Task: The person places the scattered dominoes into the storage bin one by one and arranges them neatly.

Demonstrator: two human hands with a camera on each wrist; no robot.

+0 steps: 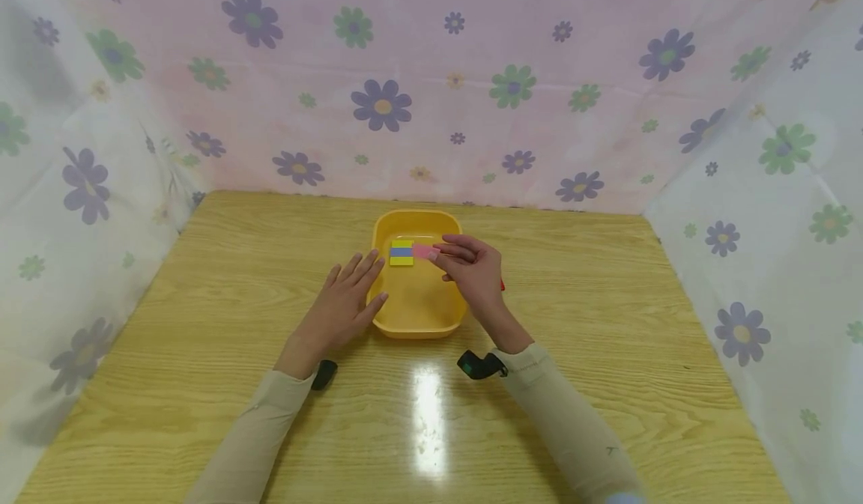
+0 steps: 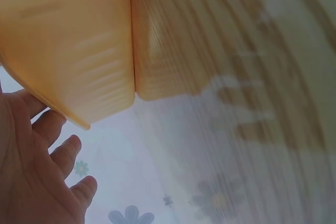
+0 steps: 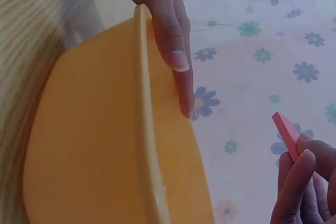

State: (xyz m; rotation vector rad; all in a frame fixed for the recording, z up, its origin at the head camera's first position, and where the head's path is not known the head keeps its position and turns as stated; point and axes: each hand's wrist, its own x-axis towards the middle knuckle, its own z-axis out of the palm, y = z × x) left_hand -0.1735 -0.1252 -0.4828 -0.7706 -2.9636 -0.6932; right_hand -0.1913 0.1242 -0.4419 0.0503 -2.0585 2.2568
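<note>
A yellow-orange plastic tub [image 1: 416, 333] stands on the table in front of me. My right hand [image 1: 477, 270] is over its right side, pinching a thin pink rectangular block [image 3: 286, 134] between thumb and fingers. In the head view the pink block overlaps the edge of a small striped stack inside the tub, with yellow strips [image 1: 401, 262] above and below a blue strip [image 1: 401, 252]. My left hand [image 1: 342, 303] rests on the tub's left rim, fingers spread and fairly straight, thumb over the inside.
A bit of a red thing [image 1: 502, 285] shows beside the tub, mostly hidden behind my right hand. Black wrist cameras [image 1: 480, 365] sit below both hands. Flower-patterned cloth [image 1: 431, 152] hangs behind and along both sides of the wood-grain table [image 1: 580, 302].
</note>
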